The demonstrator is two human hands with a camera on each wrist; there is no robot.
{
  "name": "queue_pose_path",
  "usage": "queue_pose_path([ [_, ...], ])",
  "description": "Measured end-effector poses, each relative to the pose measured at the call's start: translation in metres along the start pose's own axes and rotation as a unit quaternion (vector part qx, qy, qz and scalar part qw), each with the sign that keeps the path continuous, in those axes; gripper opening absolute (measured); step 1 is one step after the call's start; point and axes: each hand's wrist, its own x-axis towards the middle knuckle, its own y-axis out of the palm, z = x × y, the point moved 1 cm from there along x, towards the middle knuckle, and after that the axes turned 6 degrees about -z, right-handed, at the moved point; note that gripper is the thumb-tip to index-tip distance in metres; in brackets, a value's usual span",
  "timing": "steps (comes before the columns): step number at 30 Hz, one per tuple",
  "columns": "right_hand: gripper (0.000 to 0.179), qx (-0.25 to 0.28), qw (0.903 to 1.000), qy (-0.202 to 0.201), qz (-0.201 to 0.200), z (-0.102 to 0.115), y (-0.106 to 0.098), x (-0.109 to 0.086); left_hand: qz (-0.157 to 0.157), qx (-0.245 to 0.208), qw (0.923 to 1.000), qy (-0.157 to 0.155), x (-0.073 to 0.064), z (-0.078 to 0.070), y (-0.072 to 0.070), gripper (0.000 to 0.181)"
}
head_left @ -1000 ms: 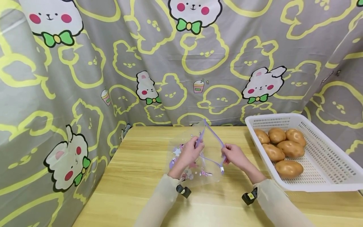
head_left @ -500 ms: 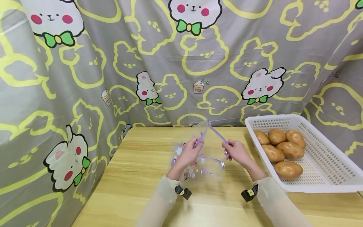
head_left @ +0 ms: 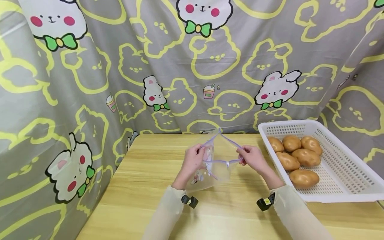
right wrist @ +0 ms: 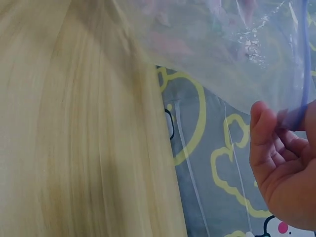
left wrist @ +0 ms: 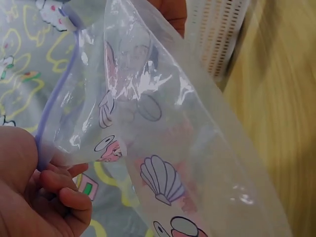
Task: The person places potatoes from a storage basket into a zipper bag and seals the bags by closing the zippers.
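Observation:
A clear zip bag (head_left: 207, 175) with printed cartoon shells and figures hangs between my two hands, its purple-edged mouth spread wide. My left hand (head_left: 193, 161) pinches the left side of the rim between thumb and curled fingers. On the opposite side my right hand (head_left: 252, 158) pinches the rim the same way. A white slider (head_left: 227, 164) sits on the near edge of the mouth. In the left wrist view the bag's film (left wrist: 163, 123) fills the middle, and the purple strip (left wrist: 57, 96) runs into my grip. The right wrist view has the rim (right wrist: 302, 59) between thumb and fingers.
To the right of my right hand stands a white perforated basket (head_left: 345, 160). Several brown potatoes (head_left: 304, 179) lie in its left part. The wooden table (head_left: 141, 180) ends at the back against a patterned grey curtain (head_left: 180, 66).
My hands have spread apart slightly and the bag's mouth is wider. The left hand moved a little left; the slider now sits further left on the near edge. The potatoes have not moved.

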Motion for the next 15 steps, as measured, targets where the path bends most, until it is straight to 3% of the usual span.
queue_pose_path([
  [6, 0.025, -0.026, 0.9994, -0.017, -0.014, 0.001, -0.005, 0.002, -0.037, 0.038, 0.9984, 0.02, 0.006, -0.01, -0.011, 0.019],
  [15, 0.025, -0.05, 0.9985, -0.013, -0.022, -0.002, -0.008, 0.004, -0.047, 0.032, 0.9978, 0.034, 0.007, -0.017, -0.028, 0.02],
])
